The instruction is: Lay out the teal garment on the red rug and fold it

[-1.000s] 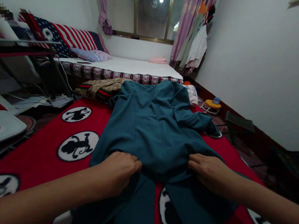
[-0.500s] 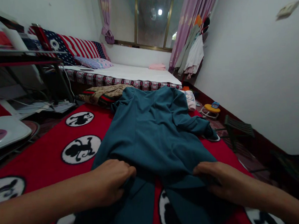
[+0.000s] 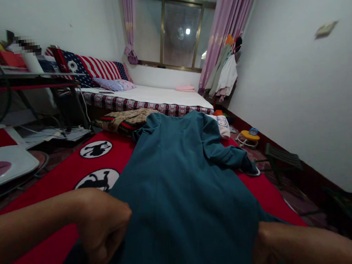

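A dark teal coat [image 3: 179,168] lies spread lengthwise, its shoulders at the far end and its lower part toward me. The sleeve on the right is folded and angled outward. My left hand [image 3: 106,228] is closed on the coat's left side near the bottom, knuckles up. On the opposite side, low at the frame's edge, my right hand [image 3: 266,245] grips the cloth; its fingertips are largely hidden. Between the two hands the fabric is stretched fairly smooth. Underneath is a red blanket [image 3: 128,152] with black-and-white monkey figures.
Beyond the coat lie a brown patterned cloth [image 3: 125,120] and a white printed item [image 3: 223,126]. A daybed [image 3: 160,93] stands under the window. To the left are a cluttered desk [image 3: 57,82] and a white chair seat [image 3: 9,165]; a small yellow stool [image 3: 248,136] and a dark folding stool [image 3: 283,157] stand right.
Both hands have moved toward me and a little apart, drawing the coat's lower part with them. Its wrinkles have flattened, and the split flaps at the bottom no longer show.
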Motion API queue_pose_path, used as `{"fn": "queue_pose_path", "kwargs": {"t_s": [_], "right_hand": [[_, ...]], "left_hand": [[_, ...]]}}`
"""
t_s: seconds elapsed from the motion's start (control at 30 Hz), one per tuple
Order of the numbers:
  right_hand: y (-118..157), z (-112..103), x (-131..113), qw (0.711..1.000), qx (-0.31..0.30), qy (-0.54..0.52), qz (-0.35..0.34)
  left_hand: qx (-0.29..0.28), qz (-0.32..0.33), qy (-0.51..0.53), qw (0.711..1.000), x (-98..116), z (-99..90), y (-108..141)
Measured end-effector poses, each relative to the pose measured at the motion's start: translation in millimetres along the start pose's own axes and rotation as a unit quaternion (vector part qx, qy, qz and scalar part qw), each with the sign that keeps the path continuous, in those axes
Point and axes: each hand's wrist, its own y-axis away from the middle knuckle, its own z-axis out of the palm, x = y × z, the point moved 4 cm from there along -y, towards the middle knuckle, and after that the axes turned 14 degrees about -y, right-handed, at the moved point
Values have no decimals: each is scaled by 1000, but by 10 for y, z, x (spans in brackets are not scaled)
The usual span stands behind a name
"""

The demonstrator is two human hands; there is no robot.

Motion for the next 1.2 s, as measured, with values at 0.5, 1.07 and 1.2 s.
{"fn": "queue_pose_path", "kwargs": {"t_s": [0.5, 1.07, 1.2], "right_hand": [[-1625, -1462, 570, 856, 403, 301, 119], [-1188, -2228, 1077, 638, 768, 33, -38], [-1349, -2166, 945, 681, 730, 37, -52]], "left_hand": [[517, -215, -84, 825, -603, -1237, -1638], [535, -194, -96, 817, -651, -1188, -1701], [530, -198, -98, 819, -645, -1190, -1701]]}}
